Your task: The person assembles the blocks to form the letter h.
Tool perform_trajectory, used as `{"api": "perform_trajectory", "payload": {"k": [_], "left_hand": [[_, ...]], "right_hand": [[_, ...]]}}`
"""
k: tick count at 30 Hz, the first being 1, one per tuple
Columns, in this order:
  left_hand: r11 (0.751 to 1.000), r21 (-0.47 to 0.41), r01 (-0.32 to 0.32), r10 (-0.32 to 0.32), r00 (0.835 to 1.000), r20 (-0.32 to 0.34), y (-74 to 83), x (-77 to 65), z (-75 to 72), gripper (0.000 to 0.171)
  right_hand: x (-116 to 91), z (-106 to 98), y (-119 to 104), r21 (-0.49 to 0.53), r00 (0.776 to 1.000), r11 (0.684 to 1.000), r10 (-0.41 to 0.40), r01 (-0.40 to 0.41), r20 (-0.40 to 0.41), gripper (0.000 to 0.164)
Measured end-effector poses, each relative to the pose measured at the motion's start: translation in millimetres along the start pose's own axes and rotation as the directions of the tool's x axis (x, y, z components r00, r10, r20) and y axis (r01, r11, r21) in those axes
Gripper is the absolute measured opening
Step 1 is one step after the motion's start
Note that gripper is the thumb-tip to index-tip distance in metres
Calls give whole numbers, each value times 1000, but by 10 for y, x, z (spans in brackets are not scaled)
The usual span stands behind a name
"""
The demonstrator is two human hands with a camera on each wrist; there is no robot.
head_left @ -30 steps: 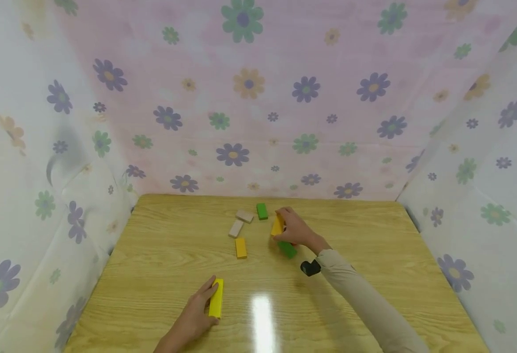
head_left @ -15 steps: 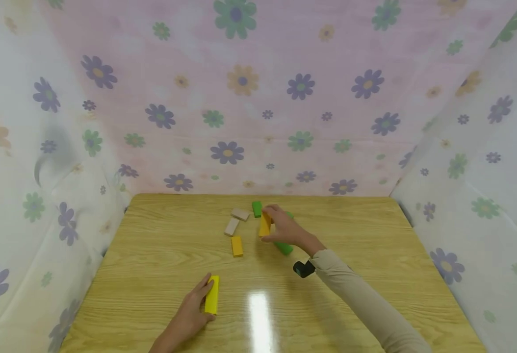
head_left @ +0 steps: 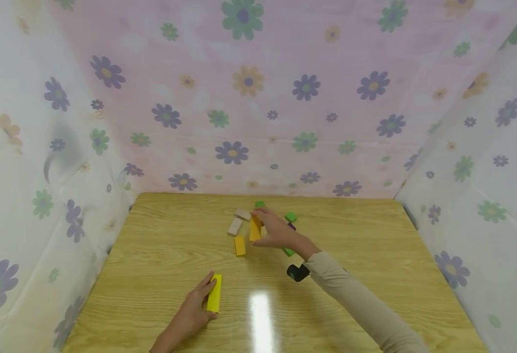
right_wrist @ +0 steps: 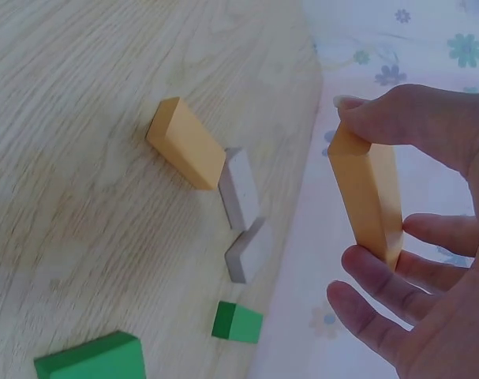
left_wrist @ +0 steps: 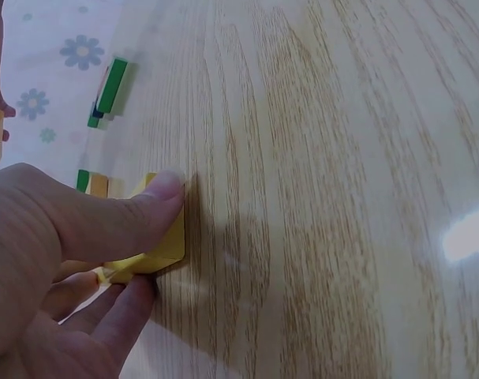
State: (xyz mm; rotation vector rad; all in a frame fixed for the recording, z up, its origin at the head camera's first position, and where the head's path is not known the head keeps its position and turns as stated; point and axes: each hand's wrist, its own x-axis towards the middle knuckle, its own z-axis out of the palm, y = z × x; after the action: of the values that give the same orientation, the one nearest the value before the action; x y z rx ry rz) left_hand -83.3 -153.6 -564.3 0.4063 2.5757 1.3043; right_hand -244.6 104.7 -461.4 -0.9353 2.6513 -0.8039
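My left hand [head_left: 190, 314] holds a yellow block [head_left: 215, 294] near the front of the table. In the left wrist view its thumb and fingers pinch the yellow block [left_wrist: 170, 241] from both ends. Farther back, my right hand [head_left: 278, 231] pinches an orange block [head_left: 255, 229] by its ends. The right wrist view shows this orange block [right_wrist: 369, 197] between thumb and fingertips, raised off the tabletop. A second orange block [head_left: 240, 246] lies on the table, just left of and in front of the held one. Two pale wooden blocks [head_left: 235, 226] lie behind it.
A green block [head_left: 260, 204] lies at the back, partly behind my right hand. Right of that hand are another green block [head_left: 291, 216], a purple piece [head_left: 291, 226] and a partly covered green block [head_left: 288, 252]. Flowered cloth [head_left: 267, 98] surrounds the wooden table [head_left: 351, 230].
My right hand has moved left with the orange block, from beside the right-hand green blocks toward the pale blocks and the other orange block. The left hand keeps its hold in place.
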Motion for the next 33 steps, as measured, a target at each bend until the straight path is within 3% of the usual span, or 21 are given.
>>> {"api": "perform_trajectory", "payload": {"k": [10,15,24,33], "left_hand": [[999,25,38,-38,999,-7,8,0,-17,82],[999,35,15,-15,1000,-6,3,-1,-9,81],[999,32,-5,5,1000,4,25,31,5,82],[998,54,40,-40,999,-2,34,30,-4,78]], "right_hand": [[133,144,-136,58,998,997,-47,45,31,85],[157,237,-183,76,997,995,-69,68,13,87],[233,335,-210,84,997,994,-69,68,19,83],[284,452,-271,82,998,996,-47,43,53,83]]}}
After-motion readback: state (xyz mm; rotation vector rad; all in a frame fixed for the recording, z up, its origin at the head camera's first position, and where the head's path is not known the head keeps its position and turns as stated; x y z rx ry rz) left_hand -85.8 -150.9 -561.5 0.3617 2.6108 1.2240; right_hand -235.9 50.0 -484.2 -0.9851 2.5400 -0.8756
